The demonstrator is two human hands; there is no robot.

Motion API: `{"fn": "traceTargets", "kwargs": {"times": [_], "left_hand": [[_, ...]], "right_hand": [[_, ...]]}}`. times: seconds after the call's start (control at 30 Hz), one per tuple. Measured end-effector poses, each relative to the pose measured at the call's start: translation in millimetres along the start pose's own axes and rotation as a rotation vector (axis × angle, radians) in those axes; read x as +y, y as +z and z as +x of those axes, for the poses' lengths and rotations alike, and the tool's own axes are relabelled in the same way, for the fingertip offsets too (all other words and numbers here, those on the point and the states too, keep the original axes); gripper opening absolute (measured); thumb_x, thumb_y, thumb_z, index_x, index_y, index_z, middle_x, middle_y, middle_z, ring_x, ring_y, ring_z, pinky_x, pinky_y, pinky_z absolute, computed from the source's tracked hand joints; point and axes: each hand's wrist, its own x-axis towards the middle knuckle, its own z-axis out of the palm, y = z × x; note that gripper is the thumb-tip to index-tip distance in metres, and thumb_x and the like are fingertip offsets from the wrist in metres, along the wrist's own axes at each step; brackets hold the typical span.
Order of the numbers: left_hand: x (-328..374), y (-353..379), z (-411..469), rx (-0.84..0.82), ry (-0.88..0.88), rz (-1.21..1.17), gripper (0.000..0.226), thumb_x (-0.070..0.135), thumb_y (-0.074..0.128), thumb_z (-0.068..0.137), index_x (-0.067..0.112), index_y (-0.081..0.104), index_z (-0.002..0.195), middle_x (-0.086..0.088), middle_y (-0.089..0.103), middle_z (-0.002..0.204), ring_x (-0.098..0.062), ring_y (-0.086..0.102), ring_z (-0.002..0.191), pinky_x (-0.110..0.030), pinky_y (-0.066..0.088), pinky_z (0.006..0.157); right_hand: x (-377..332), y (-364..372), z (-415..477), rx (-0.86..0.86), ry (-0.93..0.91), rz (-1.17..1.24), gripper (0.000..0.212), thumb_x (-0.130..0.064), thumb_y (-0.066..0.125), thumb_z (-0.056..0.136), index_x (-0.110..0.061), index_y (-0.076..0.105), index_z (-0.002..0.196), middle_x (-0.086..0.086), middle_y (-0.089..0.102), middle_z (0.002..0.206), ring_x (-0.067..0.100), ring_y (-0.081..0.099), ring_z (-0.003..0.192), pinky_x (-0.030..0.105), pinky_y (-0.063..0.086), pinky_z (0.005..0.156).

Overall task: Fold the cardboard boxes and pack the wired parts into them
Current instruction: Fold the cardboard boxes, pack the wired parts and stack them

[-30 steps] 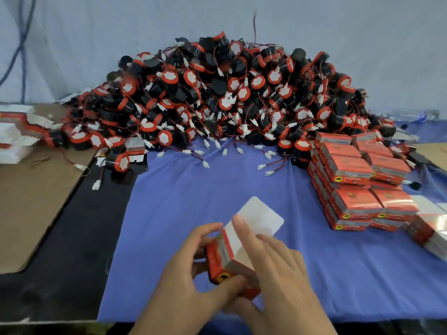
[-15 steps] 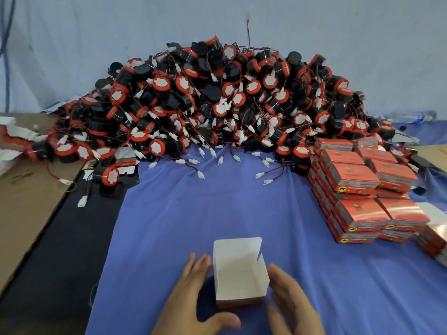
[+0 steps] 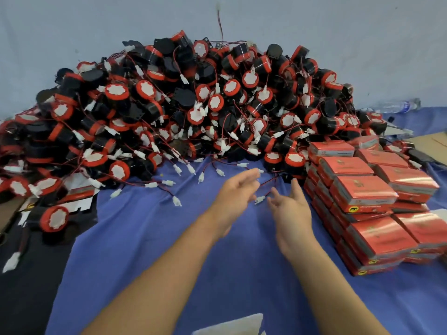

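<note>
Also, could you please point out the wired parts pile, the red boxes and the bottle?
wired parts pile (image 3: 216,102), head view, a red-rimmed part mid-heap.
red boxes (image 3: 362,187), head view, one box's top face.
bottle (image 3: 396,106), head view, its clear body.

The heap of wired parts (image 3: 181,105) is closing off the whole far side, and the stacked red boxes (image 3: 362,189) are walling in the right. Bare blue cloth (image 3: 169,238) is leaving an open lane up the middle, though loose white-plugged wires (image 3: 260,200) are trailing across its far end and a white box (image 3: 232,325) is sitting at the near edge.
</note>
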Motion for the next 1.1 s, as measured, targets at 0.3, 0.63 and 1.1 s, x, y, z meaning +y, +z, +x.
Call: {"fn": "traceTargets", "kwargs": {"times": [0.3,0.63,1.1], "left_hand": [[-8,62,158,-0.089,0.073,0.154,0.066,-0.010,0.033,0.101,0.015,0.026,0.162,-0.009,0.032,0.165,-0.021,0.028,0.153,-0.027,0.024,0.121],[-21,39,158,-0.132,0.146,0.360,0.064,0.012,0.083,0.086,0.010,0.054,0.142,-0.010,0.056,0.140,-0.021,0.058,0.125,-0.032,0.048,0.107],[17,-40,-23,0.265,0.301,0.438,0.054,0.032,0.088,0.079,0.031,0.058,0.124,0.019,0.067,0.113,0.006,0.064,0.100,-0.012,0.051,0.083]], "right_hand": [[23,16,100,0.187,-0.126,-0.147,0.084,-0.009,0.055,0.095,-0.041,0.016,0.162,-0.024,0.054,0.139,-0.012,0.065,0.091,0.031,0.057,0.075],[34,11,98,0.241,-0.220,-0.163,0.068,-0.006,0.056,0.094,-0.037,0.042,0.153,-0.010,0.057,0.142,-0.002,0.065,0.105,0.035,0.056,0.092],[-6,4,-25,-0.093,0.191,0.196,0.012,-0.014,0.064,0.100,-0.014,0.066,0.112,0.003,0.074,0.109,0.010,0.076,0.093,0.020,0.057,0.075]]}}
